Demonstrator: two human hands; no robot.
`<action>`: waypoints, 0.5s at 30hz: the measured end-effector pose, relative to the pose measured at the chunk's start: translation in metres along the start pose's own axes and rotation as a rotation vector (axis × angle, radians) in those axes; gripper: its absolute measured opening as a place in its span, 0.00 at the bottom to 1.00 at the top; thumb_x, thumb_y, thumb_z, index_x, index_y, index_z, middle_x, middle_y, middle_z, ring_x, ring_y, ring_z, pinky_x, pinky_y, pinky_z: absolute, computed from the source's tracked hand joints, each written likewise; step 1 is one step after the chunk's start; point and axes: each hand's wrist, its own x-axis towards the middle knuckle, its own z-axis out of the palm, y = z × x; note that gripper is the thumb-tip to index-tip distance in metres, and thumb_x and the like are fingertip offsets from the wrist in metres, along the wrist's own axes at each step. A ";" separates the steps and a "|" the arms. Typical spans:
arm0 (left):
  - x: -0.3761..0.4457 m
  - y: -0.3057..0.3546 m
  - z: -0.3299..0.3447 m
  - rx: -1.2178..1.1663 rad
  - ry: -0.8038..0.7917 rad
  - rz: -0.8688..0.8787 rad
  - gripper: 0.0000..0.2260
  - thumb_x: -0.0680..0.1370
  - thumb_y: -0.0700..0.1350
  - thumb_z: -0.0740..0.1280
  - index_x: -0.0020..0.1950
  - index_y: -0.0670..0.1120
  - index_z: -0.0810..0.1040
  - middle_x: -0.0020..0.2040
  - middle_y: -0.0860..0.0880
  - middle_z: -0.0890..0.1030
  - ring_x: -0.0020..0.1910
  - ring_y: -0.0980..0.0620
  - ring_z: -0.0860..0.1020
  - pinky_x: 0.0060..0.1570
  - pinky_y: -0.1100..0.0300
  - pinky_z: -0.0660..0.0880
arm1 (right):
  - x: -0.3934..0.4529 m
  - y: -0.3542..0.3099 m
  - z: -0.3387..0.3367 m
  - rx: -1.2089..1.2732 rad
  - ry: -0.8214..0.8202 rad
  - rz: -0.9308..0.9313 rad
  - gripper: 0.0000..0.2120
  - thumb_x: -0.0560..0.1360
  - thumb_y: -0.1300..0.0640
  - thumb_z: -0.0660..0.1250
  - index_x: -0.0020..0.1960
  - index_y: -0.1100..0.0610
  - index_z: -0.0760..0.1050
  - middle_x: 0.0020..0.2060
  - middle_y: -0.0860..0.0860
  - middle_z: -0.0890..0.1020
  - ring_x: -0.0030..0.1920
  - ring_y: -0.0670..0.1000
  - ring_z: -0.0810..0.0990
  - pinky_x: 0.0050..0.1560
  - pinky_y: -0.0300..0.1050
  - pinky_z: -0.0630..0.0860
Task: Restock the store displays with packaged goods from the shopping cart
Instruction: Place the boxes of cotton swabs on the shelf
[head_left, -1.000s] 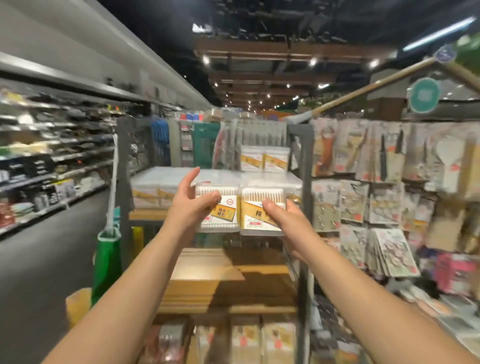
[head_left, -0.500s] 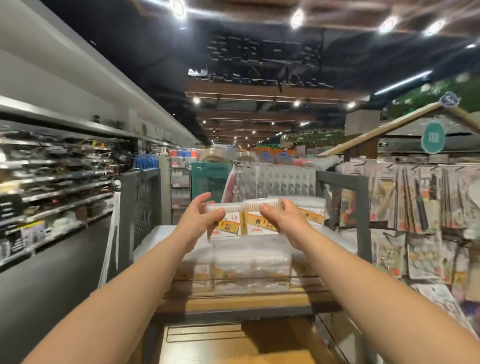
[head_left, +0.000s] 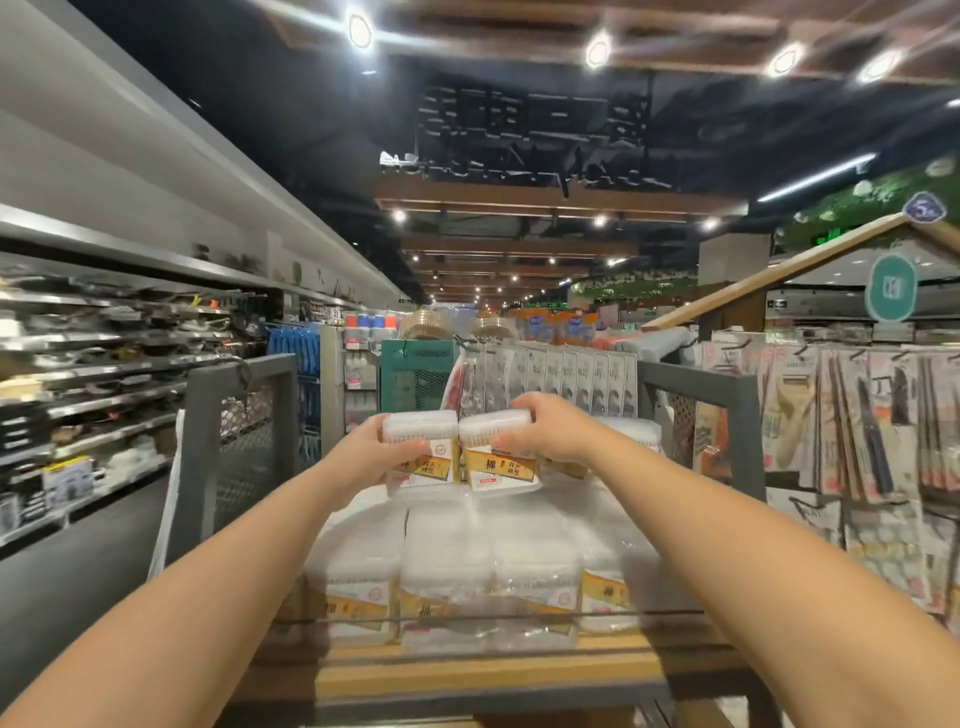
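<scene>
My left hand (head_left: 370, 457) grips a clear cotton swab box (head_left: 423, 457) with a yellow label, thumb across its front. My right hand (head_left: 545, 434) grips a second, matching cotton swab box (head_left: 498, 457) from above and the right. The two boxes sit side by side, held just above a stack of the same boxes (head_left: 452, 582) on the wooden display shelf (head_left: 467, 670). More swab boxes (head_left: 631, 441) are stacked behind my right wrist.
A grey metal frame with mesh panels (head_left: 234, 447) flanks the shelf on both sides. Hanging packaged goods (head_left: 857, 426) fill the pegs at right, and sachet strips (head_left: 561, 379) hang behind. An aisle with long store shelves (head_left: 78, 395) runs along the left.
Both hands have carried the two boxes onto the top of the stack on the upper shelf, and my right fingers now curl over its box. The view has tilted upward.
</scene>
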 end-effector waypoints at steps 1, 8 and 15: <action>0.005 0.002 -0.001 -0.027 -0.001 -0.003 0.21 0.75 0.43 0.73 0.66 0.46 0.72 0.56 0.45 0.83 0.55 0.46 0.82 0.61 0.44 0.77 | 0.006 -0.003 -0.004 -0.019 0.005 -0.021 0.35 0.71 0.41 0.74 0.72 0.56 0.68 0.65 0.52 0.76 0.60 0.54 0.78 0.62 0.53 0.76; 0.040 0.004 -0.008 0.014 0.015 -0.016 0.17 0.75 0.43 0.72 0.62 0.49 0.73 0.56 0.46 0.83 0.56 0.47 0.83 0.60 0.44 0.77 | 0.053 0.006 -0.010 -0.090 -0.016 -0.084 0.26 0.74 0.41 0.70 0.66 0.53 0.70 0.56 0.48 0.79 0.52 0.49 0.78 0.52 0.46 0.76; 0.055 -0.006 0.003 0.005 -0.048 -0.090 0.20 0.75 0.41 0.73 0.64 0.47 0.71 0.55 0.45 0.84 0.54 0.47 0.83 0.60 0.46 0.78 | 0.063 0.029 -0.008 -0.174 -0.155 -0.088 0.36 0.73 0.35 0.68 0.73 0.52 0.62 0.66 0.49 0.73 0.59 0.50 0.74 0.61 0.52 0.73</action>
